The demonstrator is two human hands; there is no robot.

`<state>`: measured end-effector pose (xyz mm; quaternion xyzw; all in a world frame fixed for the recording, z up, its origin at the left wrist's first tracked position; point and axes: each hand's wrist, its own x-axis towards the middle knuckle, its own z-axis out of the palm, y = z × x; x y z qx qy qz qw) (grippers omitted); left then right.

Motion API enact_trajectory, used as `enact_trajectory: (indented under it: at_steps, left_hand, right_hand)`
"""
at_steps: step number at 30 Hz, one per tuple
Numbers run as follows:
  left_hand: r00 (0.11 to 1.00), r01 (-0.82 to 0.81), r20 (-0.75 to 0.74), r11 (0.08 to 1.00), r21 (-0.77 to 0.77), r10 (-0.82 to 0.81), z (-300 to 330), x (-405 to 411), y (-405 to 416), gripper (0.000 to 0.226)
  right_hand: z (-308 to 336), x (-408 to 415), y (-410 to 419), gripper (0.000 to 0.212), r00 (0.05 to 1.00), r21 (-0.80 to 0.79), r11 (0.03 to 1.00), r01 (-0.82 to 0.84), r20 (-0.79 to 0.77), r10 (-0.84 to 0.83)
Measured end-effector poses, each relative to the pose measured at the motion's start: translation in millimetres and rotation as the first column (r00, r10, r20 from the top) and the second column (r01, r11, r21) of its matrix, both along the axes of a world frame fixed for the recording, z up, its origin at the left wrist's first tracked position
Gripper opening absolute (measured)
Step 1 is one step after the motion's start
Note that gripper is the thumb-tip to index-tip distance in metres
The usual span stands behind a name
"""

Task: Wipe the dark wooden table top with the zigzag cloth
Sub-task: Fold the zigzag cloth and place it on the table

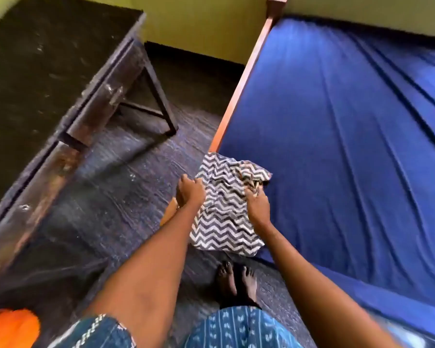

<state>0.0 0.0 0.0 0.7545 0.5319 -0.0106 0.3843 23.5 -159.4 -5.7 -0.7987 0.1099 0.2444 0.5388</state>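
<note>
Both hands' grip (190, 190) (258, 203) on zigzag cloth (224, 222)

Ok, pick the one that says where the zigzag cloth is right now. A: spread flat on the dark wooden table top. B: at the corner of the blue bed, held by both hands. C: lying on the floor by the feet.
B: the zigzag cloth sits at the corner of the blue bed, with the left hand and right hand gripping it.

Both hands are gripping the zigzag cloth (224, 212) at the blue bed's (349, 136) corner; left hand (190, 190) is pinching one edge, right hand (258, 204) another; the dark desk (35, 71) is standing apart at left.
</note>
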Motion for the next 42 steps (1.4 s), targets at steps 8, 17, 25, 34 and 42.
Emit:
enact_trajectory:
  at_steps: [8,17,25,34,42]
  left_hand:
    - [0.763,0.175,-0.634,0.984,0.009,-0.13,-96,25,38,0.055]
    - [0.943,-0.296,-0.171,0.954,-0.039,0.286,-61,51,63,0.036]
    - [0.602,-0.596,0.55,0.784,-0.173,0.579,129,86,103,0.034]
    - [0.712,-0.528,0.653,0.809,0.257,0.258,410,59,162,0.03]
    - [0.335,-0.56,0.921,0.828,0.026,0.197,576,21,195,0.025]
  right_hand:
    - [-98,25,18,0.07,0.94,-0.44,0.898,0.005,-0.304,-0.153]
    - [-75,58,34,0.028,0.949,-0.236,0.947,0.216,-0.18,-0.261]
    - [97,152,81,0.013,0.911,0.147,0.903,0.405,0.023,-0.412]
    - [387,199,121,0.017,0.865,0.205,0.978,0.043,0.483,-0.139]
    - [555,201,129,0.023,0.738,0.421,0.888,-0.186,0.656,-0.156]
